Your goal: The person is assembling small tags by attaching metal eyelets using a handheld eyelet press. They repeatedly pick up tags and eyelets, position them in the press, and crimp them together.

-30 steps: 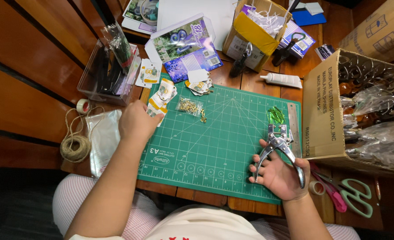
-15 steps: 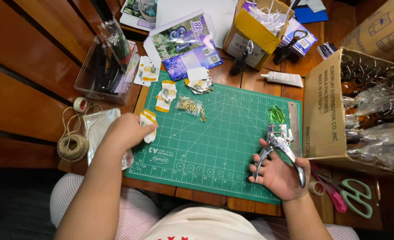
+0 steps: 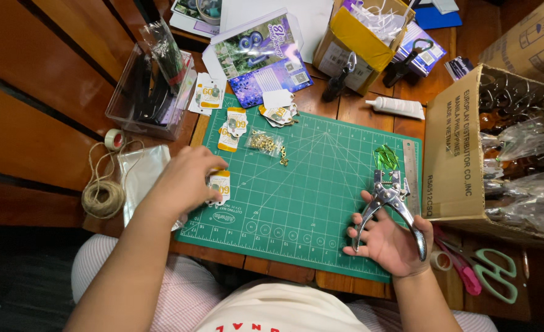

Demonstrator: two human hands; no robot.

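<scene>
Wooden slatted worktop [image 3: 50, 104], dark red-brown, carries a green gridded cutting mat [image 3: 309, 190]. Left hand [image 3: 183, 181] curled down at the mat's left edge, fingers pinched on a small yellow-and-white paper tag [image 3: 220, 185] lying flat on the mat. Right hand [image 3: 388, 240] palm up at the mat's lower right, loosely wrapped around metal punch pliers [image 3: 390, 206], shiny handles spread, head pointing away. Just above the pliers, green glossy strips [image 3: 386, 157], possibly plastic; beside them a steel ruler [image 3: 410, 175]. More tags [image 3: 234, 126] and a clear bag of small brass eyelets [image 3: 264, 142] at the mat's top. Twine coil [image 3: 103, 197] left, clear plastic box [image 3: 149, 89] upper left, cardboard carton [image 3: 453, 147] right, green-handled scissors [image 3: 490, 276] lower right.
</scene>
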